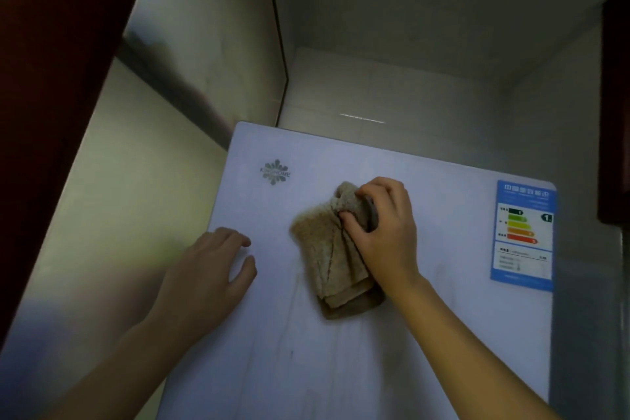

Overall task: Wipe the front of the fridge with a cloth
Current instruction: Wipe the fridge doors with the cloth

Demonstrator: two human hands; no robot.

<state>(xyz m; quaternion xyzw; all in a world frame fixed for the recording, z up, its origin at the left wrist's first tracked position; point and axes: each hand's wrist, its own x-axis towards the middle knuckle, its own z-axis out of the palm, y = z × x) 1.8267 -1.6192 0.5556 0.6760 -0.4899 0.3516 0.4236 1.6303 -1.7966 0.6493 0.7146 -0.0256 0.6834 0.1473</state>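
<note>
**Cloth held against fridge front**

Cloth (327, 249), tan and folded into several layers, lies flat against the pale front of the fridge (443, 334), near the middle of the upper door. The right hand (383, 228) holds it at its upper end. The grip is clamped on the cloth, with the fingers curled over the bunched top fold and the thumb pressing in at its side. The rest of the cloth hangs below the hand, and its lower edge is darker.

The left hand (208, 269) rests on the fridge front close to the door's left edge, well apart from the cloth. Its grip is apart and holds nothing; the fingers lie loosely bent with the thumb pointing towards the cloth.

A grey snowflake-shaped logo (275, 171) sits near the door's upper left corner, above and between the two hands. Its lettering is too blurred to read. A blue label (523, 235) with coloured bars is stuck by the upper right corner, to the right of the right hand. Faint streaks run down the door below the cloth, perhaps damp or dirt; the view is too soft to tell which.

Pale tiles (392, 95) fill the wall behind the fridge top. A plain wall (211, 44) stands to the left, and dark red-brown panels (51, 78) frame the far left and right edges.
</note>
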